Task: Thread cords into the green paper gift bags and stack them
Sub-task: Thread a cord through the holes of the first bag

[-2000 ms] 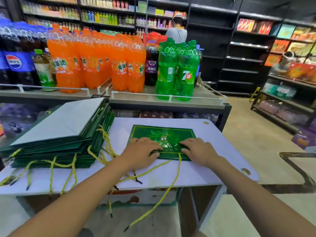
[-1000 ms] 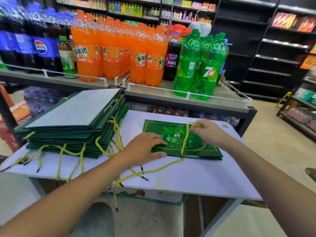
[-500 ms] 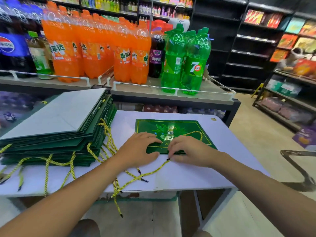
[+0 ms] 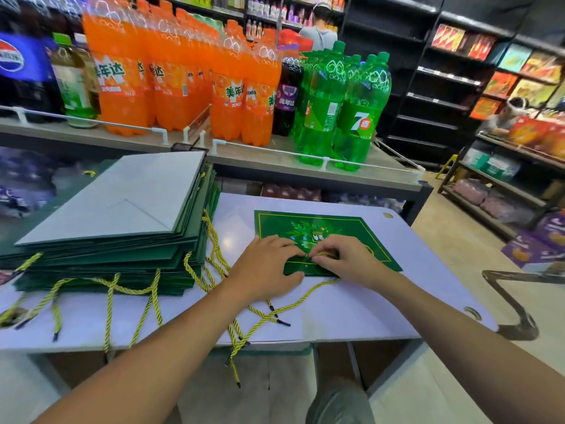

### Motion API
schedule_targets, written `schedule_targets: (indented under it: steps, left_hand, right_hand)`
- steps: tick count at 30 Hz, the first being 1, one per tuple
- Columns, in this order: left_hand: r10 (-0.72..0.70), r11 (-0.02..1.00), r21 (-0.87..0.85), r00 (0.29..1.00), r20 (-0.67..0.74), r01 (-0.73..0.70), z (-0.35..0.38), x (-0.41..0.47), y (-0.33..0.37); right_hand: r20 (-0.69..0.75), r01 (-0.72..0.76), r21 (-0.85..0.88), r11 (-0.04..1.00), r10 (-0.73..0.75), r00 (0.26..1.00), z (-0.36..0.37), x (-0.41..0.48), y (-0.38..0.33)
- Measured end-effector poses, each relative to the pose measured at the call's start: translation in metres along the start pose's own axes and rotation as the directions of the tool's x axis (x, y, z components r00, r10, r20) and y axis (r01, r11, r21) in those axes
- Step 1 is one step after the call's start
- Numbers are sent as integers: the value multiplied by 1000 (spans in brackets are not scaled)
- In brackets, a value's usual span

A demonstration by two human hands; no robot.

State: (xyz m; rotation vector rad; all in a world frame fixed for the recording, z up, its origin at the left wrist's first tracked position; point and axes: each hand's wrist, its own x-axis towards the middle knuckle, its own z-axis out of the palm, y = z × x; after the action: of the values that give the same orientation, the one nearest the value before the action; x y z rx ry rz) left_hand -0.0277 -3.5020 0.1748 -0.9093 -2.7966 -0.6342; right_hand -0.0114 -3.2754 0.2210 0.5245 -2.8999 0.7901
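Closer to its partner than half a second ago, the right hand has shortened the loop of yellow-and-green twisted cord. Far left on the white desk sits the stack of corded green paper bags. The left hand, fingers flat, presses the single flat green paper gift bag. Beside it, the right fingers pinch the cord at the bag's near edge, its tail trailing near-left.
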Motion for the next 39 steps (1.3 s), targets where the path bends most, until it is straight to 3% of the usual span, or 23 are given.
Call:
schedule_targets:
  steps: [4,9,20,23,27,31,34,39]
  left_hand:
    - [-4,1000,-9,1000,14,4,-1,-3,-1]
    - [10,1000,-13,1000,17,-10,-2,-1,-2]
    - [23,999,-23,1000,14,-23,0,2,-4]
    - [32,999,-38,999,4,-31,-1,2,-4]
    - [26,996,-86,1000,4,-25,-2,2,-3]
    - [1,989,-147,1000,-14,-3,-6,0,-1]
    - [-32,978,-206,999,-20,27,-9,-2,0]
    - [18,988,-150,999,-30,-23,-11,-6,6]
  right_hand:
    - [78,23,-24,999,-21,997,-1,-1,-2]
    - [171,132,-221,966,-95,981,-8,1,-13]
    - [209,175,-493,852,-79,975,-11,0,-35]
    - [214,193,-436,879,-107,971,-9,1,-32]
    - [91,75,-133,988,-63,994,-5,-1,-21]
    - [-24,-53,128,990,57,998,2,-3,-11]
    - [-38,-41,142,989,47,998,5,-4,-10]
    - [-71,-20,115,993,29,997,6,-5,-7]
